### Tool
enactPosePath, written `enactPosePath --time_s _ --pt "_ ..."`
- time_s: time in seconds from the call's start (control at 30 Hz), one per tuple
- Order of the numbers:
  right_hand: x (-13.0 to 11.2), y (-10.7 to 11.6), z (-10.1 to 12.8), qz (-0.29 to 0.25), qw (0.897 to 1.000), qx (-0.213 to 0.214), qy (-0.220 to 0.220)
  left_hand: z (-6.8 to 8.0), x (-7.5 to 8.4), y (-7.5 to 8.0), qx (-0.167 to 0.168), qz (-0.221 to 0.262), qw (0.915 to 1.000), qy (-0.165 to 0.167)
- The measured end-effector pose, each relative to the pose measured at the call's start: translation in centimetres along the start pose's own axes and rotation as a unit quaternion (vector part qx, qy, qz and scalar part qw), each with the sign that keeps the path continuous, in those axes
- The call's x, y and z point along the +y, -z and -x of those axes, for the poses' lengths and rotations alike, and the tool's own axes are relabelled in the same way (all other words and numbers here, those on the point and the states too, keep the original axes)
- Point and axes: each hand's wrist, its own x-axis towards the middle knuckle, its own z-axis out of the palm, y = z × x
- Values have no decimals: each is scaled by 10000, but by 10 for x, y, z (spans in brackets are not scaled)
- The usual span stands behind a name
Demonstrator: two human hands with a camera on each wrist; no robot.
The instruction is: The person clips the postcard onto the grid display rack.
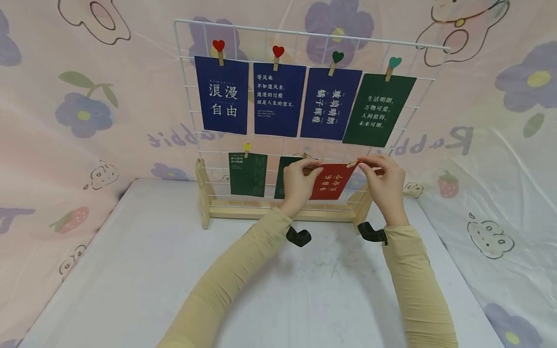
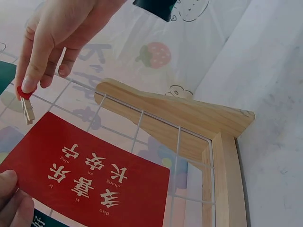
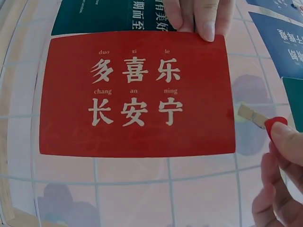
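Observation:
A red card (image 1: 331, 182) (image 2: 94, 170) (image 3: 137, 94) with pale Chinese characters lies flat against the lower row of a white wire grid (image 1: 304, 35). My left hand (image 1: 310, 171) (image 3: 199, 16) pinches the card at its top edge near one corner. My right hand (image 1: 366, 165) (image 2: 35, 71) (image 3: 279, 151) pinches a small wooden clothespin (image 1: 353, 164) (image 2: 27, 109) (image 3: 251, 116) with a red heart on it. The clip sits just off the card's other top corner, apart from the card in the right wrist view.
The grid stands in a wooden base (image 1: 278, 212) (image 2: 189, 113) on a white table (image 1: 174, 270). Three blue cards and a dark green card (image 1: 378, 110) hang clipped along the top row. Two more dark green cards (image 1: 248, 174) hang on the lower row. A pink flower-printed sheet (image 1: 87, 121) surrounds the table.

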Motion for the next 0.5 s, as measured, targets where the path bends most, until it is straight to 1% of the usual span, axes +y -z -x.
enactPosePath --time_s 0.13,0.3,0.37,0.5 --pt "2 -1 -3 68 9999 81 28 -1 1 -1 46 4 10000 -66" --pt "2 -3 -5 83 9998 155 56 -1 1 -2 94 -69 9999 -48" --pt "2 -4 -6 76 9998 191 83 -1 1 -3 95 -112 9999 -27" --pt "2 -6 -7 143 9994 232 194 -1 3 -5 135 -195 9997 -92"
